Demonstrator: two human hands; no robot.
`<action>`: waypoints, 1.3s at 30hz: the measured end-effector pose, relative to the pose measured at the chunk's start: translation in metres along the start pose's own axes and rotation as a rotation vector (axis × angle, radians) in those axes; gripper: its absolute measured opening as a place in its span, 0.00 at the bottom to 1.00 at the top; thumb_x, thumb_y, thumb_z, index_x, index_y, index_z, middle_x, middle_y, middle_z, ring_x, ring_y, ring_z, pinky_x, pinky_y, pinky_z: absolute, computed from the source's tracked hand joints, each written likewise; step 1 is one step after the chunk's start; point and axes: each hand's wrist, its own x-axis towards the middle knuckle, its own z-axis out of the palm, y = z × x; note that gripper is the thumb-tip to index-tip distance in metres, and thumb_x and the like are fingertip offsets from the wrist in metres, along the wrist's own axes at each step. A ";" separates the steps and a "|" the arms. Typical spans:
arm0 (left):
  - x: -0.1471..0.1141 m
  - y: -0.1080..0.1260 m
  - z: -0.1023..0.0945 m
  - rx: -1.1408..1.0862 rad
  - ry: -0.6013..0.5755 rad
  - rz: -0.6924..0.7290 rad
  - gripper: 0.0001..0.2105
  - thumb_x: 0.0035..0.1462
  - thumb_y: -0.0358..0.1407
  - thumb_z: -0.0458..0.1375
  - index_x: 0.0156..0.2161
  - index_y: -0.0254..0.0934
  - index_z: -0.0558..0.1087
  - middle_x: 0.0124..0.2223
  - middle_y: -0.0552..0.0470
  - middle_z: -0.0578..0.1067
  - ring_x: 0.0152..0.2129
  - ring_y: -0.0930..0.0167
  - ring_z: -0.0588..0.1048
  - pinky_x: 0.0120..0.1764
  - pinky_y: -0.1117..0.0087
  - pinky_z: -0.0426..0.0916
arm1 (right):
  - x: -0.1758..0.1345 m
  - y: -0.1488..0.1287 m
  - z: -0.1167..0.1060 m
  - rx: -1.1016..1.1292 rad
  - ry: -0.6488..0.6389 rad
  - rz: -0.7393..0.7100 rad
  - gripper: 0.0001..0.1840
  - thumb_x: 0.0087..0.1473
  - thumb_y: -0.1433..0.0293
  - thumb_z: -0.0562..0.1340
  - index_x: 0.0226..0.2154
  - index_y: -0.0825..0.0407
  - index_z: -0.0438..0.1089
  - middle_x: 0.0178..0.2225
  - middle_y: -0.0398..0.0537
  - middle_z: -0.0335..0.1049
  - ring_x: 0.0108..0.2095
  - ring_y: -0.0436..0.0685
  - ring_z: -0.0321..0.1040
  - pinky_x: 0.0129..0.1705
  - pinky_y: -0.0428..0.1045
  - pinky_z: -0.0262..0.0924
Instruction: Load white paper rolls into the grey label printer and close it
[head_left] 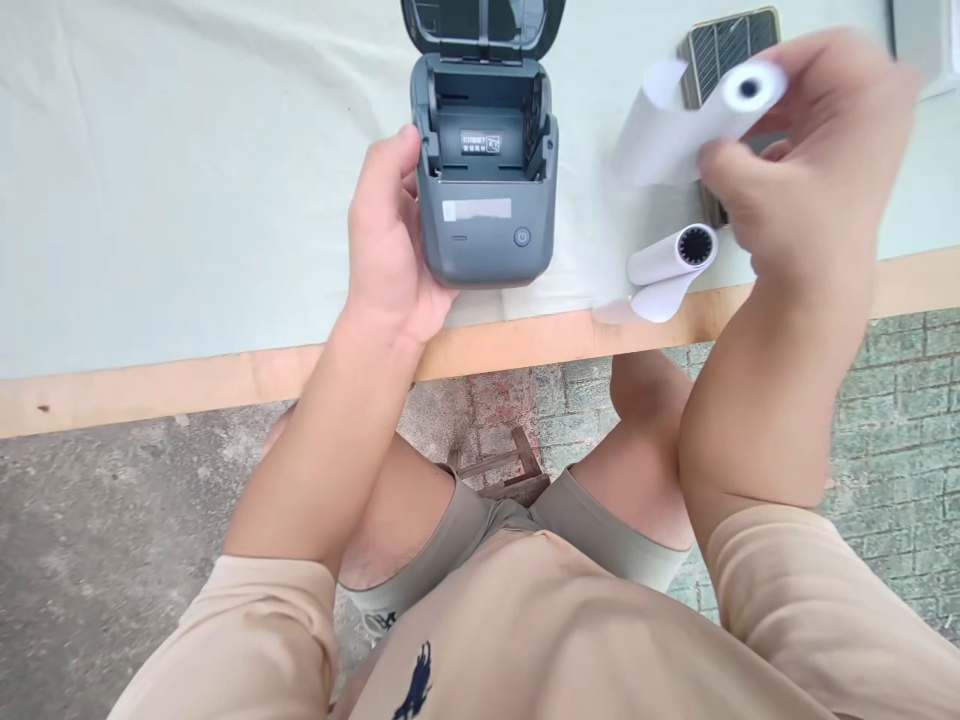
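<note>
My left hand grips the lower left side of a dark grey label printer. The printer's lid stands raised, and its paper bay shows no roll inside. Up on the right, my right hand pinches a white paper roll between thumb and fingers, its loose end hanging to the left. Below that hand, a second paper roll with a black toothed core lies near the table edge, partly unrolled. The right hand is slightly blurred.
A dark box with a striped top lies behind my right hand, partly covered by it. At the far right corner sits a white object. A pale cloth covers the table, with a bare wooden edge along the front.
</note>
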 end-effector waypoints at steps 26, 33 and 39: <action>-0.004 -0.012 0.022 0.052 -0.131 0.068 0.14 0.58 0.43 0.48 0.36 0.40 0.74 0.38 0.49 0.75 0.43 0.64 0.73 0.45 0.64 0.67 | -0.034 -0.061 -0.009 0.591 -0.366 -0.168 0.22 0.45 0.67 0.67 0.43 0.44 0.64 0.40 0.38 0.66 0.39 0.50 0.68 0.39 0.50 0.66; -0.010 -0.018 0.032 0.118 -0.081 0.139 0.09 0.56 0.41 0.52 0.31 0.41 0.71 0.29 0.54 0.67 0.26 0.75 0.67 0.28 0.73 0.60 | -0.023 -0.086 0.006 -0.025 -0.103 -0.348 0.14 0.53 0.68 0.60 0.44 0.47 0.66 0.44 0.40 0.68 0.46 0.55 0.65 0.51 0.54 0.62; -0.012 -0.019 0.031 0.085 -0.090 0.122 0.08 0.57 0.40 0.51 0.31 0.42 0.71 0.28 0.55 0.65 0.25 0.76 0.66 0.29 0.73 0.60 | -0.020 -0.085 0.011 -0.253 -0.040 -0.240 0.17 0.49 0.63 0.62 0.44 0.44 0.66 0.43 0.42 0.68 0.48 0.62 0.63 0.49 0.60 0.60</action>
